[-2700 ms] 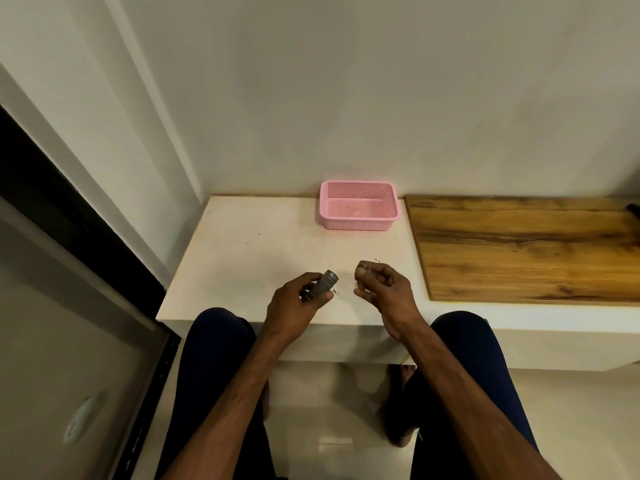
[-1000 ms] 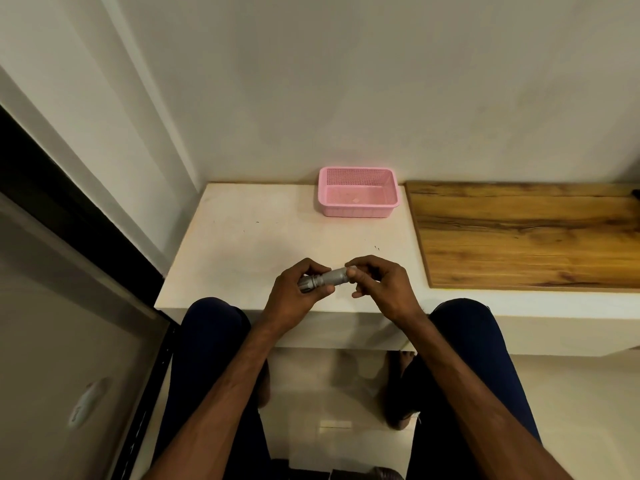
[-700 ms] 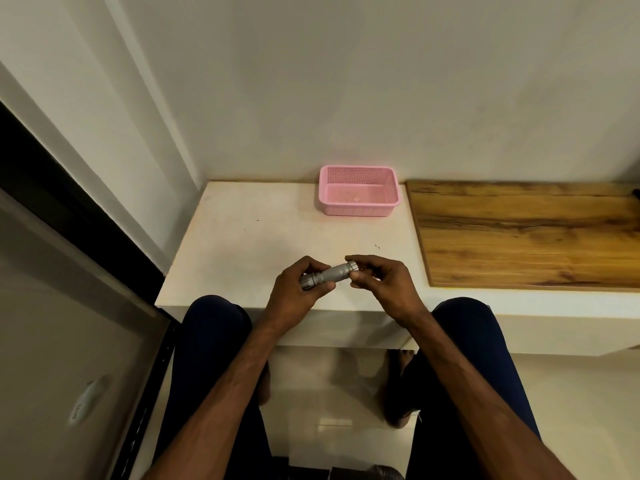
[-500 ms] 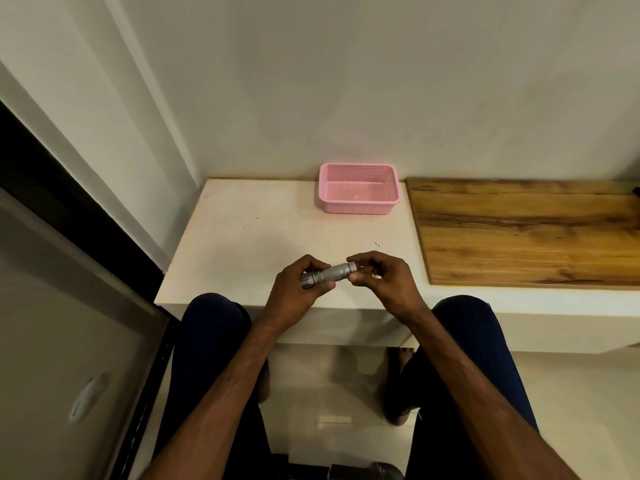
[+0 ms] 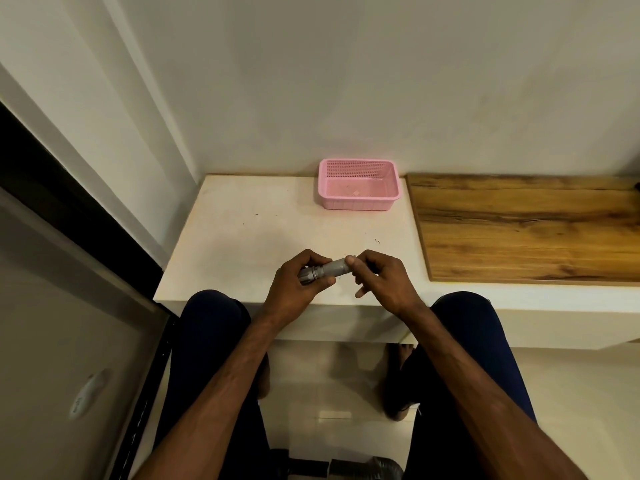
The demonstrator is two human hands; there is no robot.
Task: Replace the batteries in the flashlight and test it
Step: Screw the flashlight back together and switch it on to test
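Observation:
A small grey metal flashlight lies level between both hands, just above the near edge of the white table. My left hand wraps around its ribbed left end. My right hand pinches its right end with thumb and fingertips; that end is hidden under the fingers. No loose batteries show anywhere.
A pink plastic mesh basket stands at the back of the table against the wall. A wooden board covers the counter to the right. My knees sit under the table's front edge. A dark frame runs along the left.
My right hand came in from apart and closed on the flashlight's right end. Both hands have since stayed together there, with the fingers shifting slightly on the end.

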